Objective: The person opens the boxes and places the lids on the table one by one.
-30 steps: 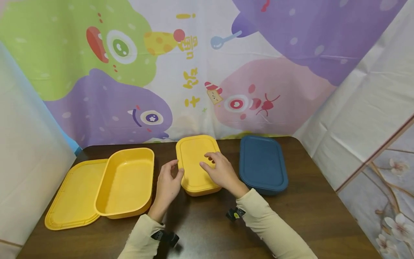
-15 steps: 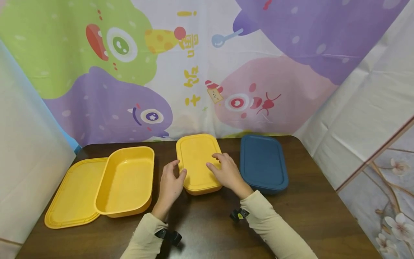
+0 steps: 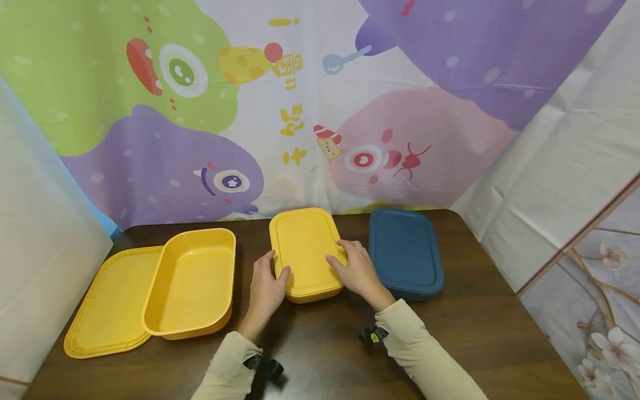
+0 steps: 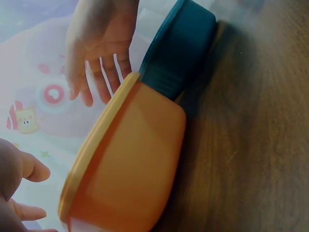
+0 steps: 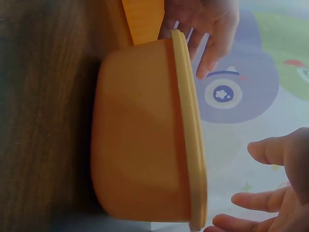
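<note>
A lidded yellow food container (image 3: 304, 250) sits on the table between my hands, its lid flat on top. My left hand (image 3: 266, 289) is at its left side, fingers spread and loosely bent, fingertips near the lid's edge. Over the right edge hovers my right hand (image 3: 360, 272), thumb and fingers apart. In the left wrist view, a gap shows between the left fingers (image 4: 36, 169) and the container's rim (image 4: 99, 140). The right wrist view likewise shows the right fingers (image 5: 270, 152) off the lid's rim (image 5: 190, 130). Neither hand holds anything.
To the left stands an uncovered yellow container (image 3: 195, 278), partly over a yellow lid (image 3: 107, 311) lying on the table. A dark blue lidded container (image 3: 406, 250) stands to the right, close to my right hand. Behind the brown table (image 3: 320, 355) hangs a cartoon-printed cloth (image 3: 295, 183).
My right hand has shifted right, from over the middle of the lid to its right edge. The left hand has moved slightly right and nearer me. The containers stay in place.
</note>
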`<state>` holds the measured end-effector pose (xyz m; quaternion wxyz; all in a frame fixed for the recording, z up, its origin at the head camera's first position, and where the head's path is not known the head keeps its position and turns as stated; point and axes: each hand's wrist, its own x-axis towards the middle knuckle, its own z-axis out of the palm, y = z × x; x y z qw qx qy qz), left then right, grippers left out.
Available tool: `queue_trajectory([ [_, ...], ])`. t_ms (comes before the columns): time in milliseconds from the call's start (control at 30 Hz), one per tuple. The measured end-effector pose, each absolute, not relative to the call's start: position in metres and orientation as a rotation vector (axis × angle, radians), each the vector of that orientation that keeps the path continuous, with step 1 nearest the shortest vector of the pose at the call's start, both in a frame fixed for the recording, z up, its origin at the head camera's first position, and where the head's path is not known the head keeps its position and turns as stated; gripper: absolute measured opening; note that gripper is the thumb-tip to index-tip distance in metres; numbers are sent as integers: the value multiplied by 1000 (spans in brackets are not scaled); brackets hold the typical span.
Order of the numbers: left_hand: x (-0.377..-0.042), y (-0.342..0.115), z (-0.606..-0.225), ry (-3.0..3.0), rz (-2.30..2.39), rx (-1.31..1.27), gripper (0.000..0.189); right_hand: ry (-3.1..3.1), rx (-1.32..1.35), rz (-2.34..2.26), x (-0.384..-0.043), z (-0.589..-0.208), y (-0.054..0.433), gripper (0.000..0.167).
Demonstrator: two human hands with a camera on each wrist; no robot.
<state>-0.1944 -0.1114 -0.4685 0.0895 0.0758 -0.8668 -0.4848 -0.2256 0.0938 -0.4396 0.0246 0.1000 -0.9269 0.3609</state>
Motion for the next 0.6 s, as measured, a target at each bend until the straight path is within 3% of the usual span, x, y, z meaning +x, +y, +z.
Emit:
queue_trajectory([
  [600,-193,-110,-481,-2649,-1479,267,66,-2925,183,1192,-226,-457,101,64],
])
